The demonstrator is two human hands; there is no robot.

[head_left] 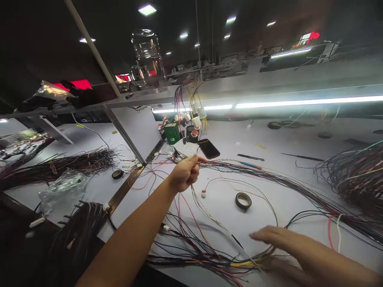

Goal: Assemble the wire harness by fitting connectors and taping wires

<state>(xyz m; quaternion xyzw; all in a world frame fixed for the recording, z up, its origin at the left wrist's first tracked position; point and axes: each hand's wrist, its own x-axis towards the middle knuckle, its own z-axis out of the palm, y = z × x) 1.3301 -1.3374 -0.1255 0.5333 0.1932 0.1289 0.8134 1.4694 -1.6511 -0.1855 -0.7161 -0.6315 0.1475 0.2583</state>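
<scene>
My left hand [184, 174] is raised over the middle of the bench, its fingers closed in a pinch. Thin pale wires [206, 213] hang from it and run down to the right into a wire harness [191, 261] lying along the front. My right hand [287, 243], smeared by motion, is above the harness at the lower right with its fingers stretched out. Between the hands lies a roll of black tape [243, 201]. A small white-and-red connector [204, 193] on a thin wire rests below my left hand.
A long wire bundle [269, 175] crosses the bench to a dense wire heap [359, 179] at right. Behind my left hand are a phone [209, 148], a green box [172, 133] and hanging white connectors [196, 115]. A shelf [239, 89] spans overhead, with a clear jar [148, 59].
</scene>
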